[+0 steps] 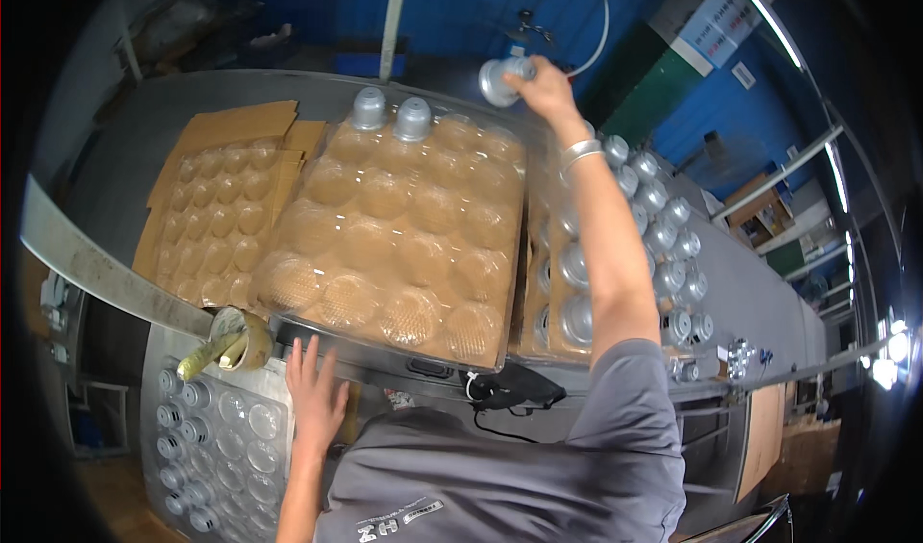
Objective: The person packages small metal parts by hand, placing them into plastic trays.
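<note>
My right hand [546, 91] is raised past the far right corner of the tray. Its fingers are closed round a silver cup-shaped part [497, 83] with a wide flange, held tilted on its side. Below it lies a clear plastic tray [404, 226] with rows of round pockets over brown cardboard. Two similar silver parts, a left one [369, 110] and a right one [412, 120], stand in the tray's far row. My left hand [315, 389] is at the tray's near left edge, fingers spread, holding nothing; whether it touches the edge I cannot tell.
Many silver parts [650, 197] stand in rows to the right, partly behind my right arm. A smaller clear tray [216, 216] lies on cardboard at the left. Another tray [231, 437] with several silver parts sits lower left, beside a cut tube [252, 341] on a metal bar [106, 269].
</note>
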`<state>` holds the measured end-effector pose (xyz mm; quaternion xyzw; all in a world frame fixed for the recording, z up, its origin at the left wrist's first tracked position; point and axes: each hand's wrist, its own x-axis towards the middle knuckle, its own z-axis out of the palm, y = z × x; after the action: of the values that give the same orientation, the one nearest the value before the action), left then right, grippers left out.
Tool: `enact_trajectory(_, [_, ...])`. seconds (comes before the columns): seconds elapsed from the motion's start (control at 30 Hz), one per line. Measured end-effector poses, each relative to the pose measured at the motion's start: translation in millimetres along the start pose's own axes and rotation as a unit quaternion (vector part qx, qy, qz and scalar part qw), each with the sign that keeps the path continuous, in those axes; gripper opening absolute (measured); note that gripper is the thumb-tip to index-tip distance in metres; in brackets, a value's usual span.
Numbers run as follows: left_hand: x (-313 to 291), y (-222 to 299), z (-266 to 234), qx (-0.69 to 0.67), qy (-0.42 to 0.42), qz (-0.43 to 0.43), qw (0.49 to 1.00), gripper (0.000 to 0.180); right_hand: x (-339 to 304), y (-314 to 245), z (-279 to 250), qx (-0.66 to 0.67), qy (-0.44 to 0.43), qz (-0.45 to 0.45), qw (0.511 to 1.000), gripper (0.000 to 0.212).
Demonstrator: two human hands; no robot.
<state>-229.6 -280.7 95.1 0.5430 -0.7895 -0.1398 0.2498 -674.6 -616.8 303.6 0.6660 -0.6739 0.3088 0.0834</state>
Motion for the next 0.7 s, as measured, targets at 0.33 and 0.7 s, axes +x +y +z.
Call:
enact_trajectory(0.33, [-3,-2,23,-0.037,-0.025,-0.045,0.998,0.064,4,-2,144,-0.124,-0.210,0.047,0.969,0.070])
enact_trajectory(0.7, [-15,-21,48,-0.139,0.039,0.049,0.988,0.050,45,97,180,-0.055,-0.279,-0.139,0.949,0.062])
